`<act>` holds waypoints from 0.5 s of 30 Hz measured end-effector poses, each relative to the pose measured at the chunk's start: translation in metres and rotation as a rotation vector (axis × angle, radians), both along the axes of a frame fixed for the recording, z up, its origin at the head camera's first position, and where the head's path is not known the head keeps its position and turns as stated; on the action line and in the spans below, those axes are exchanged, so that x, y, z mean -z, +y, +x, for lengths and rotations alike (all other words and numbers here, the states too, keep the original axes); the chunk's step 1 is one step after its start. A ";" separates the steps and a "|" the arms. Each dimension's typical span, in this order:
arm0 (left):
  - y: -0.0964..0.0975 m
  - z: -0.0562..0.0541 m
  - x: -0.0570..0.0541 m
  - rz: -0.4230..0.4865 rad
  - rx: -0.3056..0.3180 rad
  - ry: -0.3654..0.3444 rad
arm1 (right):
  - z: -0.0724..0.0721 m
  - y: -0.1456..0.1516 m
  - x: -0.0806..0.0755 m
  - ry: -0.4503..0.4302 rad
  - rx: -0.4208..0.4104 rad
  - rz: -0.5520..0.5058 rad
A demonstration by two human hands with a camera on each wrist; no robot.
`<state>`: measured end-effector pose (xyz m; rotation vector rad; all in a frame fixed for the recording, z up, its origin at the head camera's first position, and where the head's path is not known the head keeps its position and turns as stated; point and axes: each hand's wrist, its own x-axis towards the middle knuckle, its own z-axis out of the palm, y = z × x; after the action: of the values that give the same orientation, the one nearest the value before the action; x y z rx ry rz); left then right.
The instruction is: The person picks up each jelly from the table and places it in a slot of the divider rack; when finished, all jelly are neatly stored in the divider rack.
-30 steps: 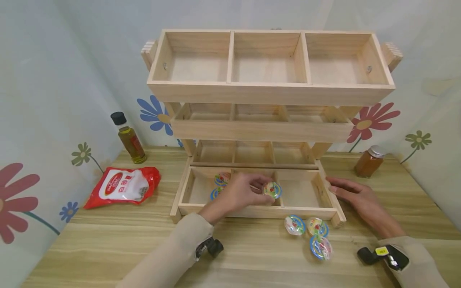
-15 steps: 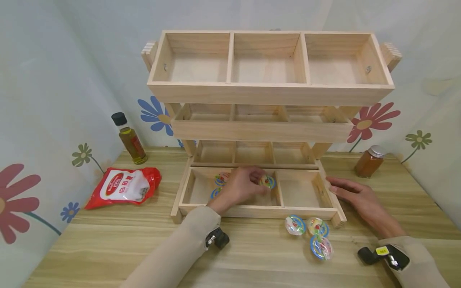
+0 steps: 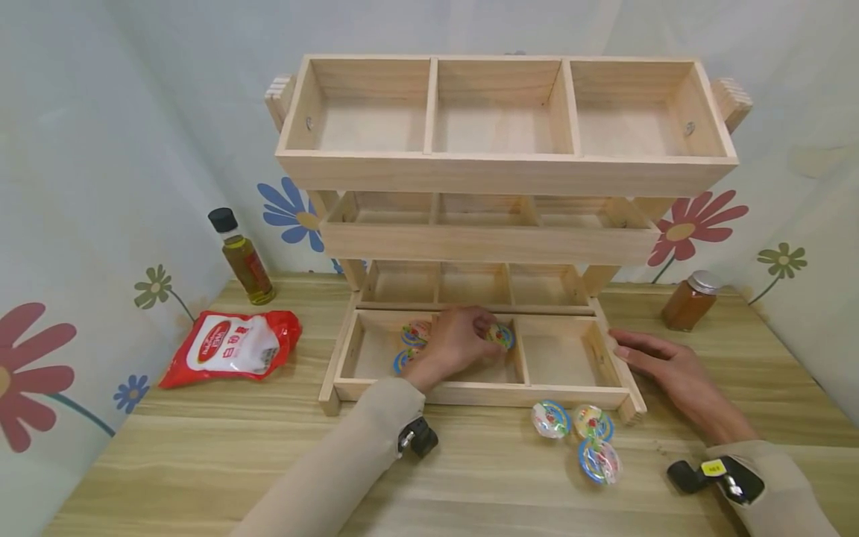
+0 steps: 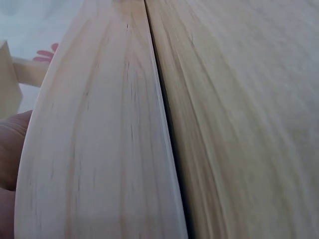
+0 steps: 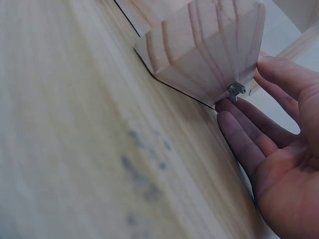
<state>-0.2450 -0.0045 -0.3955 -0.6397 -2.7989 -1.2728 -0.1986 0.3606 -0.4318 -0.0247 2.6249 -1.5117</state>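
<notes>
Reading the head view as a clock face centred on my left hand (image 3: 456, 344), I have that hand's fingers pinching a small sealed cup (image 3: 501, 337) at three o'clock, over the middle compartment (image 3: 493, 373) of the rack's lowest front tray; whether the cup touches the wood I can't tell. Two more cups (image 3: 417, 333) lie around nine o'clock in the left compartment (image 3: 369, 354), partly behind my wrist. Also at three, farther out, my right hand (image 3: 673, 374) has its fingers extended, tips touching the right end of the wooden rack (image 3: 503, 173). Three loose cups (image 3: 599, 460) sit at four o'clock on the table (image 3: 470, 477), in front of the rack. Beyond the rack, I see a red bag (image 3: 231, 347) at nine, an oil bottle (image 3: 248, 268) between nine and ten, and a jar (image 3: 690, 303) near three.
</notes>
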 end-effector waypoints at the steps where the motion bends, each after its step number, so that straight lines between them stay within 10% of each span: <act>1: 0.001 0.000 0.000 -0.002 -0.001 -0.001 | 0.000 0.000 0.000 -0.003 0.000 0.000; 15: 0.005 -0.002 0.004 -0.006 0.002 -0.007 | -0.001 -0.001 0.001 -0.014 -0.006 -0.042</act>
<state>-0.2469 0.0003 -0.3992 -0.6402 -2.8088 -1.2701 -0.1993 0.3595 -0.4324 -0.0255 2.5796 -1.5598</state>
